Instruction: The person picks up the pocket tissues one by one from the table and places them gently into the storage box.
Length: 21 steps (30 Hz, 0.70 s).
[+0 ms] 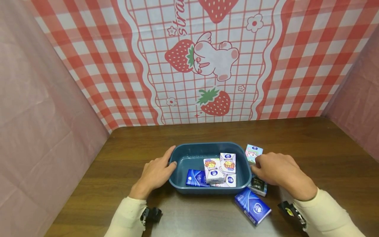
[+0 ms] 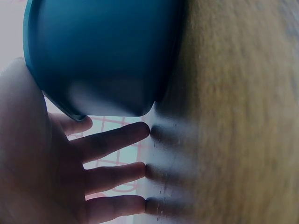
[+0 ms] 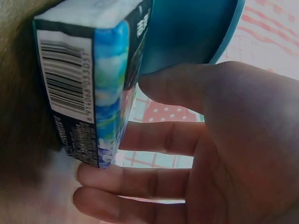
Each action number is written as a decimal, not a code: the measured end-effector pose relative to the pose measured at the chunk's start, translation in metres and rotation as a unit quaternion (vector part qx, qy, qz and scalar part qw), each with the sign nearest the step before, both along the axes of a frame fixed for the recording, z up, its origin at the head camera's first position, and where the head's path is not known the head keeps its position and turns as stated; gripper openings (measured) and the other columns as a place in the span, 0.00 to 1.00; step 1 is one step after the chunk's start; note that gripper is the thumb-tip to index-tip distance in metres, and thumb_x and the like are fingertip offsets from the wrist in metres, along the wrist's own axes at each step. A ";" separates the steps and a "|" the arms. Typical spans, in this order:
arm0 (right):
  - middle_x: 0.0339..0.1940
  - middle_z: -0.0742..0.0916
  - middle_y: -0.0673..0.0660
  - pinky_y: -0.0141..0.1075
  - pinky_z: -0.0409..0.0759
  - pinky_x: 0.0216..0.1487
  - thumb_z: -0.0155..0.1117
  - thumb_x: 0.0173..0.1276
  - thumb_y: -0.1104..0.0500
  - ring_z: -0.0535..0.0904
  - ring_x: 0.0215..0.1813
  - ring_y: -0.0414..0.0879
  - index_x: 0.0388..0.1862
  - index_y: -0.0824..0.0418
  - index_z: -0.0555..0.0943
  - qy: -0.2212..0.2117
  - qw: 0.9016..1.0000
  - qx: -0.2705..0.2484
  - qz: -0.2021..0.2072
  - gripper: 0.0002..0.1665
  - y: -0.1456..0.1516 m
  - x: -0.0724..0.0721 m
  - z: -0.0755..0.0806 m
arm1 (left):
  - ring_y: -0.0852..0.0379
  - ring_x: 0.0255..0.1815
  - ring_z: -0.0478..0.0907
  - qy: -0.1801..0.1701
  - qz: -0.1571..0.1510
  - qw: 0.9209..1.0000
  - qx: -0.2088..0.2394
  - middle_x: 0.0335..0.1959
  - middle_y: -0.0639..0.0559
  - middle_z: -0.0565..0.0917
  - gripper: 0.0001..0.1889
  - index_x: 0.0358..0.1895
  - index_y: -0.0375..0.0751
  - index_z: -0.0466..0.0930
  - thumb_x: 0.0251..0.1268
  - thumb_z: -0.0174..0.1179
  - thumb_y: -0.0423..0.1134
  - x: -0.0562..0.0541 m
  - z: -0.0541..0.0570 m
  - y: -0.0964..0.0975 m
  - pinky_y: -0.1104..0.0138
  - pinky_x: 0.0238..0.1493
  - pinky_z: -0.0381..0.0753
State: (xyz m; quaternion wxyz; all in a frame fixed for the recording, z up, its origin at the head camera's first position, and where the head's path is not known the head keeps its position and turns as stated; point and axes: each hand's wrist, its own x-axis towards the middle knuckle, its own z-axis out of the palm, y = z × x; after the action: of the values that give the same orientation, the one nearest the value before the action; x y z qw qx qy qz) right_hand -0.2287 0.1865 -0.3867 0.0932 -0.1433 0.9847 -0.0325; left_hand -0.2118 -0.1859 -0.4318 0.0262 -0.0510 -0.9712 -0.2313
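A teal plastic bin [image 1: 181, 164] holds several tissue packs, among them a blue pack [image 1: 195, 177] and white packs with cartoon prints [image 1: 227, 166]. My left hand [image 1: 157, 174] rests at the bin's left end. Its thumb lies over the rim, and its other fingers are straight, with tips near the tabletop. To the bin's right, my right hand [image 1: 279, 169] reaches down between a light-blue tissue pack with a bear print [image 1: 254, 151] and a dark tissue pack [image 3: 70, 74]. The dark pack hides some right fingertips, so a grip cannot be made out.
A blue tissue pack [image 1: 253, 207] lies by the bin's front right corner, near the right forearm. The wooden table [image 1: 118, 194] ends at a checked strawberry cloth [image 1: 216, 59] behind the bin. Pink cloths [image 1: 53, 98] hang at both sides.
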 end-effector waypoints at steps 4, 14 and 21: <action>0.22 0.77 0.52 0.44 0.72 0.26 0.61 0.68 0.38 0.73 0.26 0.48 0.33 0.56 0.83 -0.009 1.000 0.003 -0.001 0.22 0.000 0.000 -0.002 | 0.52 0.45 0.82 -0.001 0.002 1.000 0.000 0.60 0.49 0.82 0.32 0.79 0.59 0.58 0.73 0.50 0.54 0.000 0.000 0.000 0.55 0.41 0.78; 0.22 0.77 0.53 0.45 0.73 0.28 0.60 0.66 0.33 0.73 0.27 0.49 0.37 0.59 0.83 -0.029 0.999 0.014 -0.010 0.29 -0.002 -0.001 -0.003 | 0.52 0.44 0.82 0.000 0.000 1.000 -0.002 0.61 0.49 0.82 0.32 0.79 0.59 0.58 0.73 0.50 0.54 0.000 -0.001 -0.001 0.55 0.42 0.78; 0.22 0.77 0.53 0.45 0.74 0.27 0.60 0.66 0.33 0.73 0.26 0.49 0.37 0.60 0.83 -0.031 0.999 0.021 -0.011 0.30 -0.003 0.000 -0.004 | 0.53 0.42 0.81 -0.003 0.001 1.000 -0.002 0.60 0.49 0.82 0.33 0.79 0.59 0.57 0.73 0.50 0.55 0.000 -0.002 -0.001 0.55 0.42 0.78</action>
State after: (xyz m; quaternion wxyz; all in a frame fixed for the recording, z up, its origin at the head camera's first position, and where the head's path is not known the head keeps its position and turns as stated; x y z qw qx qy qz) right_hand -0.2286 0.1835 -0.3909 0.1259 -0.1292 0.9834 -0.0174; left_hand -0.2122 -0.1871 -0.4333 0.0235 -0.0495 -0.9719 -0.2291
